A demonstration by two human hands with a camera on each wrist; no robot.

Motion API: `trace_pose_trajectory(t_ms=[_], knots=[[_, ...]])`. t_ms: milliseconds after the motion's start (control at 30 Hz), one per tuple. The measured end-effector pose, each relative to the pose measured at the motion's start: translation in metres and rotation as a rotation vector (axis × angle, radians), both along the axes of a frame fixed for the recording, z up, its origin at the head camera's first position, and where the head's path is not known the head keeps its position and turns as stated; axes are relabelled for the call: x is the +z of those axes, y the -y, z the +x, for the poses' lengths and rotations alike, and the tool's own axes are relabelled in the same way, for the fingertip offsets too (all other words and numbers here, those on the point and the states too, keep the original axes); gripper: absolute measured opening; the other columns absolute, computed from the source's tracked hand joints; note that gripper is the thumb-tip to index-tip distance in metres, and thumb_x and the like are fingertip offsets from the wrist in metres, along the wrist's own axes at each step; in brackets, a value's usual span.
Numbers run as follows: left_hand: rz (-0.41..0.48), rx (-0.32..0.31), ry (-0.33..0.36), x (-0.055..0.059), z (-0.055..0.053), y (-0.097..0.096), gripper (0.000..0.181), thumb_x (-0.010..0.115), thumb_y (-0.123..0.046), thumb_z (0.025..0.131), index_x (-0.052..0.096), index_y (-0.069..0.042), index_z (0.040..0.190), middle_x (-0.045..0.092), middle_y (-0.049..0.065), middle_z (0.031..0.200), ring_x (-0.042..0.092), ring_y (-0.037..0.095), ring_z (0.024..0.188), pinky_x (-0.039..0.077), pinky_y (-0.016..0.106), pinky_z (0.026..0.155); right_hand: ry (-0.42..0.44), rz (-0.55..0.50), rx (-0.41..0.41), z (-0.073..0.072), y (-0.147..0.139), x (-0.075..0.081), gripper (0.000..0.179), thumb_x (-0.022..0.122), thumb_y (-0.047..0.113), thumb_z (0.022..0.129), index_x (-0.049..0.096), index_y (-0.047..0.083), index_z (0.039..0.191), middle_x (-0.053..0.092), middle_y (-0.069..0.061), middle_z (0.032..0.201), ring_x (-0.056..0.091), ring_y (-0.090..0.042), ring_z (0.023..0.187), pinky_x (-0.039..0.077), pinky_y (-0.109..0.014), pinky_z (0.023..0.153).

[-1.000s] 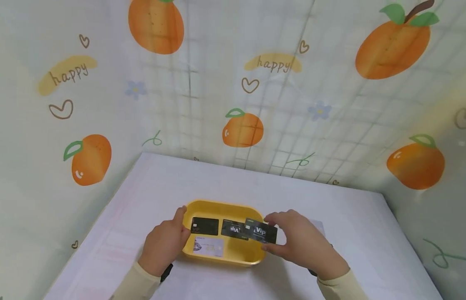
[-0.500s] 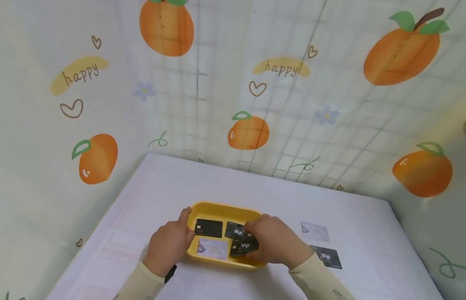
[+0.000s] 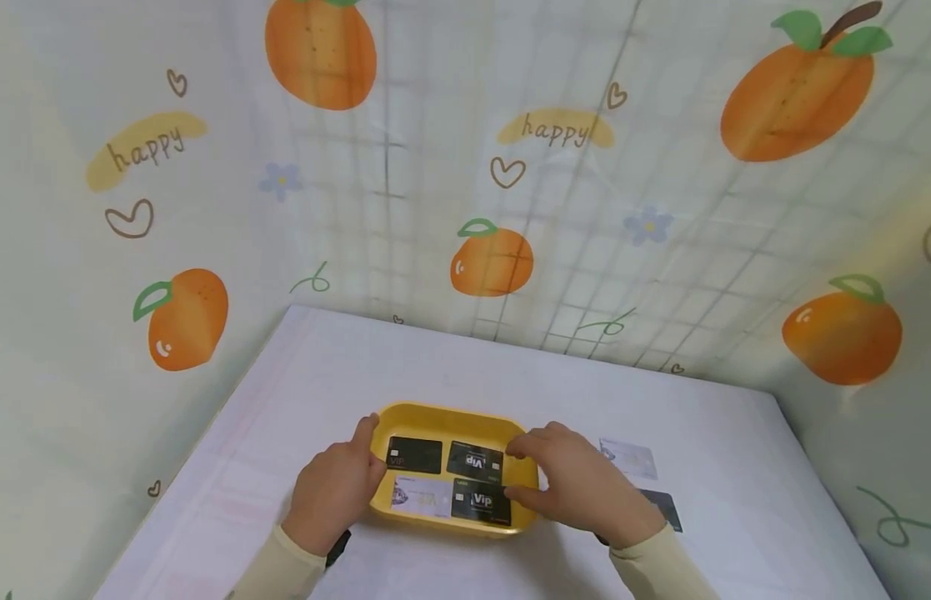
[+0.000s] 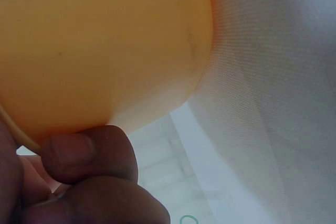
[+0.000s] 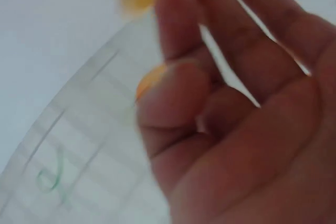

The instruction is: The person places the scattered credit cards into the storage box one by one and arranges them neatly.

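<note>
A yellow tray (image 3: 450,415) stands on the white table in the head view. Inside lie two black VIP cards, one back left (image 3: 415,456) and one back right (image 3: 474,462). In front of them are a white patterned card (image 3: 420,497) and another black VIP card (image 3: 480,503). My left hand (image 3: 333,496) grips the tray's left rim; the left wrist view has its fingers (image 4: 92,156) against the outer wall. Over the tray's right end, my right hand (image 3: 585,485) has its thumb and forefinger apart, the thumb tip by the front black card's edge.
To the right of the tray a white card (image 3: 628,459) lies on the table (image 3: 743,467). A black card (image 3: 666,510) sits just in front of it, partly covered by my right hand. Orange-printed fabric (image 3: 405,225) walls the back and sides.
My right hand carried a black VIP card from over the tray's right rim down into the front right of the tray, let it go and drew back slightly right. The left hand kept its grip.
</note>
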State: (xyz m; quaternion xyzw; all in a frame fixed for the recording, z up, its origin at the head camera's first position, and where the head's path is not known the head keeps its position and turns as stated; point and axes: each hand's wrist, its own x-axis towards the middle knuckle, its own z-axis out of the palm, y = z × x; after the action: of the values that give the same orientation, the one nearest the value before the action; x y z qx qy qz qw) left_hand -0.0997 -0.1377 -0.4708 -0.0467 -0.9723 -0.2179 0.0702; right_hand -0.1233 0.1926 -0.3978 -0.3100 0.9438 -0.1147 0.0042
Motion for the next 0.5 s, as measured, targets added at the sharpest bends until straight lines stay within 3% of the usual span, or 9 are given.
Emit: trace_pose_trajectory(t_ms=[233,500], knots=[[-0.014,0.002,-0.001,0.000,0.000,0.000,0.059,0.064,-0.019,0.095,0.050,-0.009,0.152,0.041,-0.005,0.053,0.035,0.012,0.041,0.029,0.026,0.039,0.110,-0.053,-0.316,0.007,-0.071,0.003,0.046,0.086,0.047,0.086,0.073,0.023,0.122,0.071,0.006,0.119,0.064,-0.017,0.101,0.058,-0.044,0.085],[0.012,-0.001,0.026,-0.002,0.000,-0.003,0.061,0.061,-0.018,0.095,0.047,-0.009,0.154,0.043,-0.005,0.054,0.036,0.012,0.042,0.030,0.028,0.040,0.253,-0.004,-0.470,0.018,-0.159,-0.019,0.058,0.095,0.032,0.076,0.072,0.011,0.125,0.072,-0.007,0.120,0.066,-0.029,0.103,0.056,-0.055,0.084]])
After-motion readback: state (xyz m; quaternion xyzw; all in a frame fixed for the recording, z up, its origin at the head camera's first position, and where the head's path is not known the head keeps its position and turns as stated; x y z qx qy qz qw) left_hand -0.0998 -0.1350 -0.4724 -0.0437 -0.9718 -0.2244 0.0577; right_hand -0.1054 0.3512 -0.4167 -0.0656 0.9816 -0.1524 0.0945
